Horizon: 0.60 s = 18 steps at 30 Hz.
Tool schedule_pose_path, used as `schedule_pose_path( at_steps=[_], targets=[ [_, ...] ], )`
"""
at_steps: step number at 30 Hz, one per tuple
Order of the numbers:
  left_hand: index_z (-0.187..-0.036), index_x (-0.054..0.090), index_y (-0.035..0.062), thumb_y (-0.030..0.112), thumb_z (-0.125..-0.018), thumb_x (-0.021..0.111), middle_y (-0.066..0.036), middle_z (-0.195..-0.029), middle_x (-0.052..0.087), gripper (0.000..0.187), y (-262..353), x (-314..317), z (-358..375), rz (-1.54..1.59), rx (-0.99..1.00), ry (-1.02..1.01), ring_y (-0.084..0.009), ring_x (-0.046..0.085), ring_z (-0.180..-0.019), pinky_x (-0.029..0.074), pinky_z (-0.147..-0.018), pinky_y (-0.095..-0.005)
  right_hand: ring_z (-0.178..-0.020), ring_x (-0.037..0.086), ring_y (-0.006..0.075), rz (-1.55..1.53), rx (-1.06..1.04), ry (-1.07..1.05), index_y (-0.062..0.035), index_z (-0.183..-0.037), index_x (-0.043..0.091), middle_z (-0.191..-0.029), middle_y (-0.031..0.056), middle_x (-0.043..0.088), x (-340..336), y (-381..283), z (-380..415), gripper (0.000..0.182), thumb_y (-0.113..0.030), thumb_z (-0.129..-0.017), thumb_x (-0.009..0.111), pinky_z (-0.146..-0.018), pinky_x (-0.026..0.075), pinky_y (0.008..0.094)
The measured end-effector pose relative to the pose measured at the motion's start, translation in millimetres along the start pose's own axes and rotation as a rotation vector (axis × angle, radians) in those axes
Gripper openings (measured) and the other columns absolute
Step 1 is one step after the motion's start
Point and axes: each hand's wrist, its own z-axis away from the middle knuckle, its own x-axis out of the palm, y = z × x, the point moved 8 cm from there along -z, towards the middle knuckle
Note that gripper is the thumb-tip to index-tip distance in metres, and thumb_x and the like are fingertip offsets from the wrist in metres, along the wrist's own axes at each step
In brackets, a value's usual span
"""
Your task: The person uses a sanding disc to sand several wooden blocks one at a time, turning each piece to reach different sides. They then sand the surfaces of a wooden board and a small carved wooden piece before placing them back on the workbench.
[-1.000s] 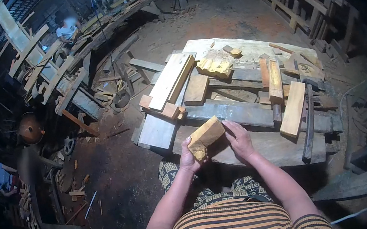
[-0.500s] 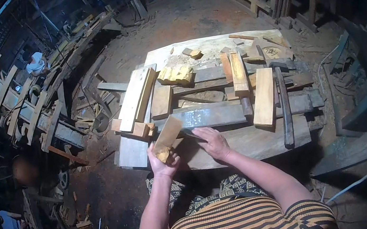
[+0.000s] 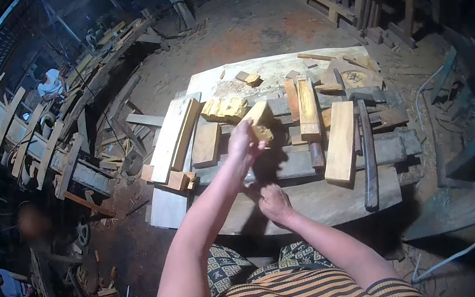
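My left hand [image 3: 243, 144] reaches over the bench and is closed around a wood block [image 3: 256, 112], whose rough yellow end shows beside my fingers. A chunky yellow wood piece [image 3: 224, 108] and a short block [image 3: 207, 144] lie close to that hand. Nearer my body, my right hand [image 3: 275, 203] is closed low over the front board [image 3: 320, 199]. A dark thing seems to stick out to its left, but shadow hides what it is.
Long pale boards [image 3: 173, 140] lie at the bench's left. A thick block [image 3: 340, 143] and a dark curved bar [image 3: 367, 156] lie on the right. One person [image 3: 51, 83] is at the far left, another [image 3: 13, 286] at the lower left.
My left hand has moved forward and right with the wood block. My right hand has come slightly nearer my body, and its fingers have curled closed.
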Motion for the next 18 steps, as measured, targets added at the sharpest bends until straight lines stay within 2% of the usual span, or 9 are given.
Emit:
schedule_pose_path(
  at_steps=[1, 3, 4, 8, 12, 13, 15, 16, 18],
  targets=[
    [-0.113, 0.045, 0.0076, 0.026, -0.09, 0.054, -0.012, -0.09, 0.057, 0.031, -4, 4, -18, 0.005, 0.008, -0.037, -0.022, 0.06, -0.07, 0.049, -0.043, -0.0314, -0.078, 0.054, 0.0407, -0.002, -0.012, -0.007, 0.0012, -0.067, 0.056, -0.072, 0.024, 0.056, 8, 6, 1, 0.014, -0.011, -0.07, 0.05, -0.074, 0.043, 0.0502],
    [-0.115, 0.044, 0.0081, 0.025, -0.089, 0.056, -0.013, -0.096, 0.057, 0.032, -8, 7, -46, -0.074, -0.002, 0.008, -0.0228, 0.061, -0.076, 0.053, -0.047, -0.0326, -0.087, 0.056, 0.0379, 0.04, -0.021, -0.076, -0.0023, -0.09, 0.064, -0.09, 0.0205, 0.062, 27, 21, 1, 0.023, -0.008, -0.072, 0.051, -0.076, 0.044, 0.047],
    [-0.119, 0.042, 0.0087, 0.021, -0.089, 0.056, -0.015, -0.105, 0.056, 0.035, -8, 11, -55, -0.126, -0.037, -0.029, -0.0247, 0.061, -0.083, 0.056, -0.054, -0.0362, -0.077, 0.053, 0.0406, -0.074, -0.069, 0.056, 0.0009, -0.065, 0.055, -0.073, 0.023, 0.057, 21, 18, 1, 0.012, -0.009, -0.066, 0.049, -0.076, 0.041, 0.0506],
    [-0.13, 0.035, 0.0093, 0.011, -0.089, 0.054, -0.016, -0.109, 0.056, 0.045, -25, 2, -103, -0.086, -0.02, -0.101, -0.0274, 0.06, -0.089, 0.055, -0.062, -0.0407, -0.079, 0.053, 0.0391, -0.096, -0.121, 0.081, 0.0008, -0.065, 0.055, -0.073, 0.0219, 0.056, 24, 19, 1, 0.013, -0.01, -0.064, 0.049, -0.074, 0.042, 0.0488],
    [-0.147, 0.016, 0.0106, 0.005, -0.087, 0.055, -0.014, -0.107, 0.056, 0.072, -14, -3, -82, -0.127, 0.076, -0.009, -0.0172, 0.054, -0.071, 0.048, -0.055, -0.0311, -0.08, 0.053, 0.0381, -0.056, -0.11, 0.066, 0.0008, -0.065, 0.056, -0.073, 0.0213, 0.057, 14, 7, -2, 0.013, -0.01, -0.065, 0.05, -0.073, 0.044, 0.0475],
    [-0.145, 0.023, 0.0125, 0.009, -0.084, 0.058, -0.011, -0.113, 0.054, 0.071, -12, -7, -81, -0.23, 0.088, -0.03, -0.0241, 0.058, -0.088, 0.049, -0.064, -0.0342, -0.08, 0.053, 0.0381, -0.054, -0.1, 0.071, 0.0008, -0.065, 0.056, -0.073, 0.0213, 0.057, 15, 8, -2, 0.013, -0.01, -0.065, 0.05, -0.073, 0.044, 0.0475],
    [-0.142, 0.029, 0.0061, 0.013, -0.082, 0.064, -0.011, -0.109, 0.056, 0.07, -3, -6, -73, -0.478, 0.212, -0.014, -0.0219, 0.059, -0.085, 0.049, -0.064, -0.0325, -0.083, 0.054, 0.0374, 0.035, -0.036, -0.07, -0.0003, -0.076, 0.061, -0.074, 0.0208, 0.058, 27, 14, -1, 0.016, -0.009, -0.068, 0.05, -0.075, 0.045, 0.0458],
    [-0.142, 0.029, 0.0061, 0.013, -0.082, 0.064, -0.011, -0.109, 0.056, 0.07, -5, 2, -66, -0.481, 0.206, -0.025, -0.0219, 0.059, -0.085, 0.049, -0.064, -0.0325, -0.089, 0.056, 0.0356, -0.066, -0.056, -0.086, -0.0054, -0.094, 0.063, -0.085, 0.0178, 0.062, 12, -3, -4, 0.024, -0.01, -0.074, 0.051, -0.078, 0.045, 0.0446],
    [-0.136, 0.037, -0.0016, 0.017, -0.08, 0.069, -0.013, -0.108, 0.058, 0.067, 13, 28, -36, -0.827, 0.517, -0.022, -0.0183, 0.06, -0.081, 0.049, -0.064, -0.0301, -0.093, 0.057, 0.0336, 0.059, -0.1, -0.128, -0.0088, -0.102, 0.062, -0.093, 0.0156, 0.062, 18, -4, -7, 0.027, -0.013, -0.076, 0.053, -0.08, 0.046, 0.044]
  ],
)
